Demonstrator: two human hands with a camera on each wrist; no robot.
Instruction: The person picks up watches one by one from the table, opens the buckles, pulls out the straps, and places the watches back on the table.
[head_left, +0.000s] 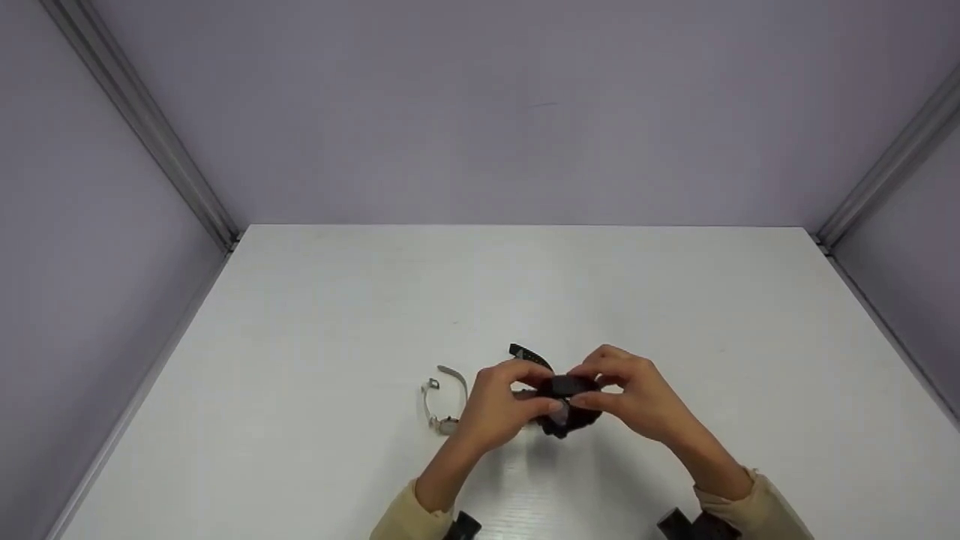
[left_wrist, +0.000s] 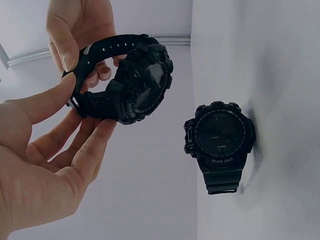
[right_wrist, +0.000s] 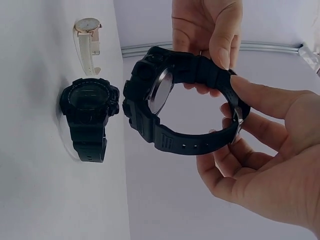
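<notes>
Mid-table, both hands hold a black watch.

Soft, even light fills the booth, seemingly from overhead, and the white worktop comes out bright without harsh glare. Only a faint, diffuse shadow lies on the worktop just under the two hands. The head view is a little soft, so the small things near the hands lose detail. Both wrist views are sharper: the black watch lying on the worktop throws a soft grey shadow around its edge, and its lettering reads clearly. The held watch shows a dull sheen on its glass. Close fingers look large and slightly stretched near the frame edges.
</notes>
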